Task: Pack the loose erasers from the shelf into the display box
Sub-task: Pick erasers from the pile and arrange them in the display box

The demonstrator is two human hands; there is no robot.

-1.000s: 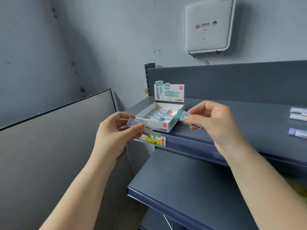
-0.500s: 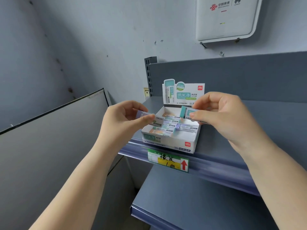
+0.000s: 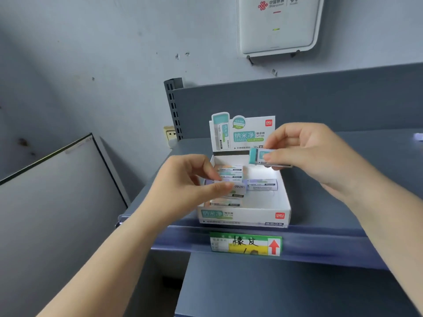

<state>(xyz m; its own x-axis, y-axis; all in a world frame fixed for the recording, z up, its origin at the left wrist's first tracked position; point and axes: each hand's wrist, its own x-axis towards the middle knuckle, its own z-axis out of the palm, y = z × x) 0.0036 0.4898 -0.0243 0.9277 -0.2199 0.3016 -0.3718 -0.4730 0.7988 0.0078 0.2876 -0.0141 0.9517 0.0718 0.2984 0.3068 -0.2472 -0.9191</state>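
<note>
A white display box [image 3: 282, 203] with an upright printed back card stands at the front edge of the grey shelf [image 3: 366, 191]. Several wrapped erasers lie stacked along its left side, and one lilac eraser [image 3: 263, 184] lies alone on the right. My left hand [image 3: 190, 186] pinches a lilac-ended eraser [image 3: 238, 187] low over the box's left half. My right hand [image 3: 313, 156] pinches a teal-ended eraser [image 3: 257, 156] above the box's back right corner.
A green and yellow price tag [image 3: 246, 244] with a red arrow sits on the shelf lip under the box. A lower shelf [image 3: 286, 289] juts out below. A white router [image 3: 277, 24] hangs on the wall. A grey panel [image 3: 52, 202] leans at left. A loose eraser [image 3: 418, 136] lies far right.
Both hands carried their erasers from the box's front corners to over its inside. The left eraser came lower into the box. The view moved closer.
</note>
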